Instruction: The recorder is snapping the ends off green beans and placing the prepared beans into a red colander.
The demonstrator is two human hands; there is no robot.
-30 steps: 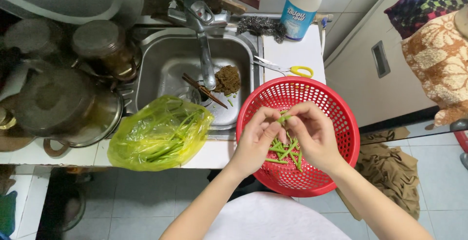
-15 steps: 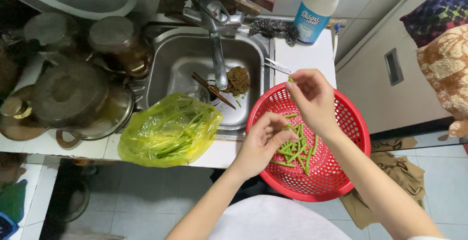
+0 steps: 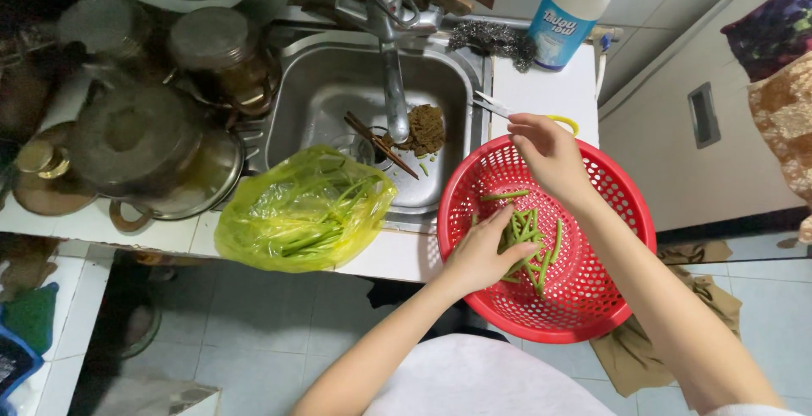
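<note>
The spray bottle (image 3: 565,10) at upper centre is cut off by the top edge; its head is out of view. The scissors (image 3: 516,114) are partly hidden behind the right hand (image 3: 548,156); only blade and a yellow handle loop show. Contents of the yellow bag (image 3: 300,210) blur behind plastic. The patterned cloth (image 3: 782,61) runs off the right edge.

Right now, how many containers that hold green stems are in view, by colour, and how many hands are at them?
Red basket: 1
Yellow-green plastic bag: 1
Left hand, in the basket on the green stems: 1
Right hand, above the basket's far rim: 1
Total: 2 containers, 2 hands
</note>
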